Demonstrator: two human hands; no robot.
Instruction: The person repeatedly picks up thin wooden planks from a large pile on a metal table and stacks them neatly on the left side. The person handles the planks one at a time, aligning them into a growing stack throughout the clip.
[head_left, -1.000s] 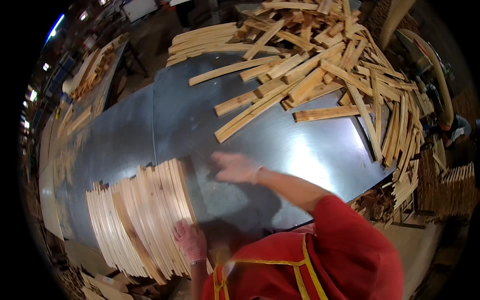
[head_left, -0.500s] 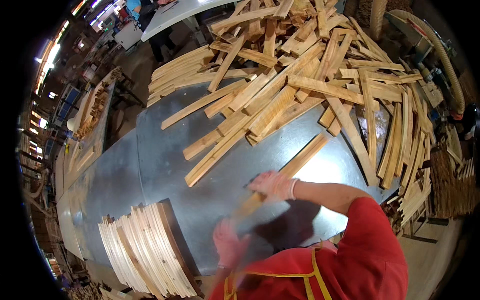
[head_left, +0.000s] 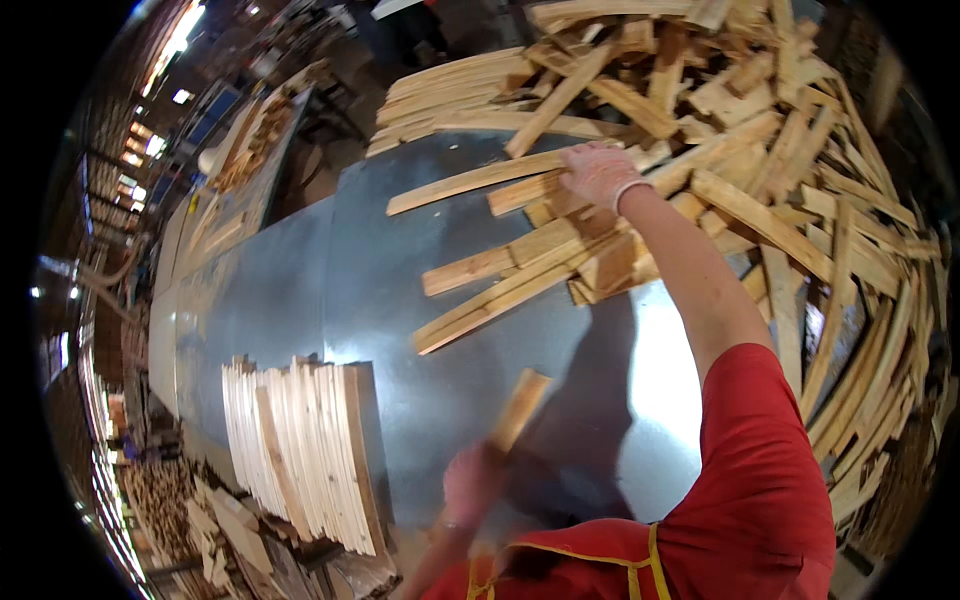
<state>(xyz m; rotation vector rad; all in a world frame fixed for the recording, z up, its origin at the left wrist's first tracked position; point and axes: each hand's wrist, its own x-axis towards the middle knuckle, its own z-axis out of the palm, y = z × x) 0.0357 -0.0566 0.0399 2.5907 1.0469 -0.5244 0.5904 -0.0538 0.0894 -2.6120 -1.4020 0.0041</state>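
Observation:
My left hand (head_left: 472, 485), gloved in pale pink and smeared by motion, is closed on a wooden slat (head_left: 522, 400) near the front of the metal table. The slat's far end tilts up and away from me. My right hand (head_left: 598, 176), in the same kind of glove, reaches out to the heap of slats (head_left: 745, 190). Its fingers are bent over the right end of a long slat (head_left: 460, 185), and its palm covers part of the wood there. Several more slats (head_left: 520, 285) lie just nearer than this hand.
A neat row of pale slats (head_left: 305, 450) stands at the left front of the metal table (head_left: 390, 270). Stacked slats (head_left: 450, 90) lie at the far edge. Another bench (head_left: 225, 215) with wood pieces is at the left, and wood scraps (head_left: 170, 510) lie below at the lower left.
My right hand has let go of the slat both hands were near and moved away to the heap. The slat stays in my left hand. The view has shifted leftward.

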